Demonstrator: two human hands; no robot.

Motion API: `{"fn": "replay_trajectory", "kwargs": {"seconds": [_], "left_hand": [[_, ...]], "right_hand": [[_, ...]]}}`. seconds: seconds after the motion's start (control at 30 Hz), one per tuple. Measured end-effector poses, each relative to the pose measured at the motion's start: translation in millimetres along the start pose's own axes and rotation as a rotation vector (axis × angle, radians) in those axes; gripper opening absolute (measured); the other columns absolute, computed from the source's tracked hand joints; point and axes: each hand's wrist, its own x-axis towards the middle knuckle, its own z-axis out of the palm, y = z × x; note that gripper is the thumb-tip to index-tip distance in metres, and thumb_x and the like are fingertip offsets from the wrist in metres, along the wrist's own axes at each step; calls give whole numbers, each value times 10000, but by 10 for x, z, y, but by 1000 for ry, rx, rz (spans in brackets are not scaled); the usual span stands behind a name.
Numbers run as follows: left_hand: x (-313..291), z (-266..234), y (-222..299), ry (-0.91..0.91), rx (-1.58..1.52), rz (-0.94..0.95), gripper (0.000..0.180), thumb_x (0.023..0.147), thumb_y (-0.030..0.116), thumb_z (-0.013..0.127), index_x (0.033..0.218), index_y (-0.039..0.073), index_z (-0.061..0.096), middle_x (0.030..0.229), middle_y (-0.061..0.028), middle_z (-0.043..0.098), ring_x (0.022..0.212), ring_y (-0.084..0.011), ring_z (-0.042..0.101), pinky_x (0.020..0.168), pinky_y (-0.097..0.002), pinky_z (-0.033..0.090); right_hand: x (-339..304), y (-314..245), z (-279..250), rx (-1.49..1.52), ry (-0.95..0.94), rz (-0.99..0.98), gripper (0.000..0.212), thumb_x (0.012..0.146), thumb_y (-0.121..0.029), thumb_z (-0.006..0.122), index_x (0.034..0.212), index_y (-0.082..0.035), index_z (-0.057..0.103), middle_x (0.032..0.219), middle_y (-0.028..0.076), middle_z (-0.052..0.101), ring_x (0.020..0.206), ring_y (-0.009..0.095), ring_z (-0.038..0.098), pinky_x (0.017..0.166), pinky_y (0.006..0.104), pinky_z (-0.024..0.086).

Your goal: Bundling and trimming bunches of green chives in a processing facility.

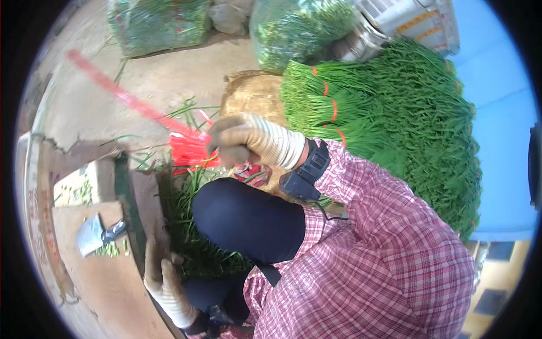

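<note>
Gripping light, floppy red ties (189,150) mid-bundle in my closed right hand (243,144), above loose chives (192,226); left hand (161,277) rests open beside them.

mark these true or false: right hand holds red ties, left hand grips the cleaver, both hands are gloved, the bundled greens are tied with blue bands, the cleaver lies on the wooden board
1. The right hand holds red ties. True.
2. The left hand grips the cleaver. False: the hand rests apart from it, by the loose greens.
3. Both hands are gloved. True.
4. The bundled greens are tied with blue bands. False: the bands are orange-red.
5. The cleaver lies on the wooden board. True.
</note>
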Motion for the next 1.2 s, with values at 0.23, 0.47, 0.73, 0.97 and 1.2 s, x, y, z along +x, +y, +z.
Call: {"fn": "replay_trajectory", "kwargs": {"seconds": [0.23,0.47,0.73,0.97,1.2], "left_hand": [[125,100,393,125,-872,375,476,922,112,643,1359,44,466,941,-20,583,764,-113,549,705,-245,480],[-70,-387,145,390,-1165,558,303,945,171,617,1226,78,551,1005,-40,625,860,-137,589,784,-263,512],[-367,-726,-2,748,-1201,480,387,967,208,586,1316,65,498,1031,-63,605,796,-120,584,658,-229,513],[-1045,-1260,-49,817,-1008,546,323,972,308,581,1201,81,587,823,10,607,544,-60,427,496,-178,357],[-1258,-1373,-88,969,-560,166,346,990,317,551,1083,-15,586,581,4,471,452,-72,421,429,-215,354]], "right_hand": [[757,-1002,759,252,-666,537,285,917,-229,585,935,46,656,635,3,531,517,54,449,469,212,318],[1070,-472,1363,807,-492,217,544,953,-190,599,1432,-43,386,1298,135,552,973,178,630,819,320,521],[1336,-649,1577,807,-411,258,363,912,-159,657,1228,-20,544,894,91,656,685,132,600,627,249,479],[1713,-531,1875,831,-637,486,306,970,-196,523,1228,-34,548,785,24,609,568,61,490,527,202,378],[2366,-285,1988,-1186,-460,-99,463,802,-348,669,1122,-20,601,929,243,666,904,378,657,805,440,511]]}}
